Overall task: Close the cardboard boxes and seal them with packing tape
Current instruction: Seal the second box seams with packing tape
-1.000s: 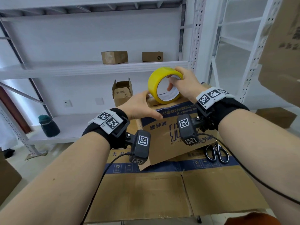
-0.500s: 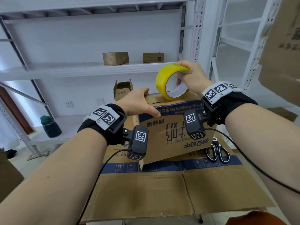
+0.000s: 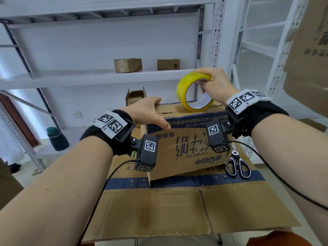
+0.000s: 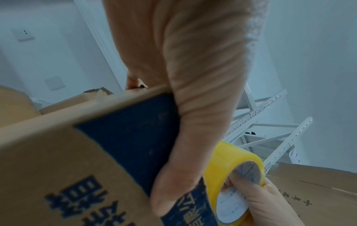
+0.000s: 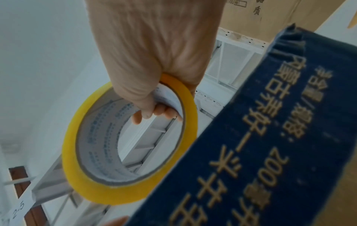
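your left hand (image 3: 149, 114) lies flat on the cardboard box (image 3: 186, 148) on the flattened cardboard. your right hand (image 3: 214, 86) grips the yellow tape roll (image 3: 184, 89) above the box top. let go early and the flaps could pop up, so the tape might stick crooked.

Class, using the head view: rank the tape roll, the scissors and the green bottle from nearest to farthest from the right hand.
1. Tape roll: held in the right hand, above the box top.
2. Scissors: below that wrist, on the flattened cardboard.
3. Green bottle: far left, on the low shelf.
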`<state>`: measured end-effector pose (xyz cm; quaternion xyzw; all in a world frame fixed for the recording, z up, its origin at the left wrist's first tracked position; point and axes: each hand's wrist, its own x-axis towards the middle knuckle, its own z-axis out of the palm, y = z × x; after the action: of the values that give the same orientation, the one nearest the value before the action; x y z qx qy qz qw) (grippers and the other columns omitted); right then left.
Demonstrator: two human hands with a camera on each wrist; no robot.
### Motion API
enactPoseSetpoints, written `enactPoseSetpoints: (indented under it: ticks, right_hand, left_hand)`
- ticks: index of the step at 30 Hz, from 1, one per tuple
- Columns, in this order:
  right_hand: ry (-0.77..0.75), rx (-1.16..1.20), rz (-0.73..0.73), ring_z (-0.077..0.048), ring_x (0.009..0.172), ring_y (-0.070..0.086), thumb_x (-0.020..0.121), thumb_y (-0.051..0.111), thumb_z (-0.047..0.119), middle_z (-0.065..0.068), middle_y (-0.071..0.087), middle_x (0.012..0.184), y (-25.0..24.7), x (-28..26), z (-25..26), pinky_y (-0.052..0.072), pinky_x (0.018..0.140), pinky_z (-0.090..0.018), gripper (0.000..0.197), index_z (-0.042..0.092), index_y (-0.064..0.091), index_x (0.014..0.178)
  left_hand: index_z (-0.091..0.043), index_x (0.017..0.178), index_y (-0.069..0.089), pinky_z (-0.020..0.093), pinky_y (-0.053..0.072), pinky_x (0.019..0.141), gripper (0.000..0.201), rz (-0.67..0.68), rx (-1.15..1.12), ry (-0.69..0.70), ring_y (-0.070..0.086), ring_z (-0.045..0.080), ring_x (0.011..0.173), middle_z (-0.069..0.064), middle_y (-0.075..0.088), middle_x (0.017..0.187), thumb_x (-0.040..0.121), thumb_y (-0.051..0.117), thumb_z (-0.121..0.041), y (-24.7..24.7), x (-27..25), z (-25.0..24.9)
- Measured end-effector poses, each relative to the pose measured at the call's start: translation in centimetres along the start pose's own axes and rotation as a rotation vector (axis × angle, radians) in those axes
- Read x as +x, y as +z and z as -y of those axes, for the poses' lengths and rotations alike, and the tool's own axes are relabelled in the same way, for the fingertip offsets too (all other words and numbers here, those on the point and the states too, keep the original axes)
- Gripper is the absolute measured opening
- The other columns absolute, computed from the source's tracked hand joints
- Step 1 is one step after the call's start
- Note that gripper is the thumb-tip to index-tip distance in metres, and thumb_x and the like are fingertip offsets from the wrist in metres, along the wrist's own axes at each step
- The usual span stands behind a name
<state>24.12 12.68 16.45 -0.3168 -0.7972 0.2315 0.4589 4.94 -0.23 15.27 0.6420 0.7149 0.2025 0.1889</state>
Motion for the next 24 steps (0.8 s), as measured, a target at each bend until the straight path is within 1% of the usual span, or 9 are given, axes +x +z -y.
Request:
enactPoseSetpoints:
  ticks: [2, 4, 9, 13, 17, 19, 21, 22, 24]
  right_hand:
    - [-0.006, -0.011, 0.003, 0.013, 0.052, 0.051, 0.092, 0.052, -0.003, 0.012, 0.058, 0.077, 0.2, -0.1, 0.0, 0.041, 0.061, -0.011, 0.031, 0.010, 0.066, 0.116]
    - [-0.003, 0.002, 0.008, 0.014, 0.053, 0.051, 0.092, 0.050, -0.004, 0.015, 0.056, 0.075, 0.4, -0.2, 0.2, 0.039, 0.060, -0.007, 0.032, 0.008, 0.066, 0.117]
    - [0.006, 0.012, 0.007, 0.013, 0.050, 0.049, 0.091, 0.049, -0.005, 0.014, 0.054, 0.071, 0.2, -0.2, 0.3, 0.037, 0.058, -0.006, 0.032, 0.006, 0.066, 0.116]
    - [0.010, 0.023, 0.006, 0.012, 0.050, 0.049, 0.091, 0.049, -0.006, 0.015, 0.052, 0.069, 0.1, -0.4, 0.2, 0.037, 0.059, -0.009, 0.033, 0.005, 0.066, 0.116]
    - [0.011, 0.024, 0.016, 0.013, 0.054, 0.051, 0.090, 0.049, -0.007, 0.013, 0.056, 0.074, 0.3, -0.5, 0.5, 0.038, 0.059, -0.007, 0.032, 0.004, 0.065, 0.116]
    - [0.022, 0.034, 0.018, 0.004, 0.055, 0.053, 0.091, 0.051, -0.004, 0.004, 0.060, 0.079, 0.2, -0.7, 0.7, 0.043, 0.059, -0.013, 0.030, 0.006, 0.066, 0.115]
    - [0.055, 0.075, 0.017, -0.011, 0.060, 0.056, 0.091, 0.053, -0.002, -0.006, 0.063, 0.089, 0.2, -1.0, 0.7, 0.051, 0.062, -0.025, 0.028, 0.007, 0.064, 0.116]
    - [0.089, 0.108, 0.011, -0.018, 0.064, 0.058, 0.090, 0.055, -0.002, -0.008, 0.063, 0.091, 0.2, -1.2, 0.6, 0.053, 0.066, -0.030, 0.027, 0.008, 0.063, 0.115]
    - [0.166, 0.182, 0.003, -0.023, 0.065, 0.062, 0.089, 0.057, -0.001, -0.012, 0.064, 0.087, 0.3, -1.6, 0.1, 0.056, 0.077, -0.038, 0.023, 0.011, 0.061, 0.108]
  left_hand:
    - [-0.016, 0.151, 0.018, 0.030, 0.039, 0.102, 0.111, 0.031, 0.037, -0.020, 0.045, 0.019, 0.125, 0.003, 0.038, 0.147, 0.065, 0.086, -0.032, -0.3, 0.0, -0.2]
    - [-0.018, 0.151, 0.016, 0.036, 0.040, 0.106, 0.115, 0.055, 0.134, -0.038, 0.045, 0.021, 0.126, 0.004, 0.038, 0.148, 0.062, 0.087, -0.035, -0.5, 0.1, -0.8]
    - [-0.017, 0.146, 0.024, 0.037, 0.045, 0.096, 0.109, 0.073, 0.301, -0.085, 0.049, 0.021, 0.115, 0.005, 0.045, 0.140, 0.060, 0.086, -0.045, -0.6, 0.7, -2.9]
    - [-0.018, 0.149, 0.020, 0.033, 0.040, 0.097, 0.115, 0.037, 0.253, -0.041, 0.044, 0.022, 0.128, 0.003, 0.039, 0.147, 0.060, 0.085, -0.050, 0.3, 1.0, -3.9]
    - [-0.021, 0.138, 0.034, 0.030, 0.042, 0.094, 0.096, -0.010, 0.144, 0.065, 0.050, 0.020, 0.119, 0.001, 0.050, 0.133, 0.061, 0.088, -0.041, 1.7, 1.4, -4.5]
    - [-0.021, 0.136, 0.036, 0.033, 0.045, 0.094, 0.095, -0.027, 0.153, 0.058, 0.052, 0.021, 0.114, 0.001, 0.053, 0.127, 0.059, 0.088, -0.043, 1.8, 1.5, -4.3]
    - [-0.021, 0.136, 0.036, 0.034, 0.046, 0.093, 0.096, -0.030, 0.168, 0.044, 0.053, 0.020, 0.110, 0.001, 0.053, 0.125, 0.058, 0.088, -0.046, 1.7, 1.6, -4.2]
    - [-0.020, 0.136, 0.036, 0.033, 0.046, 0.090, 0.096, -0.033, 0.171, 0.042, 0.052, 0.019, 0.108, 0.000, 0.053, 0.124, 0.058, 0.087, -0.046, 1.6, 1.6, -4.1]
    - [-0.020, 0.137, 0.035, 0.030, 0.044, 0.086, 0.096, -0.039, 0.167, 0.039, 0.051, 0.017, 0.105, 0.000, 0.052, 0.124, 0.059, 0.087, -0.045, 1.6, 1.6, -4.0]
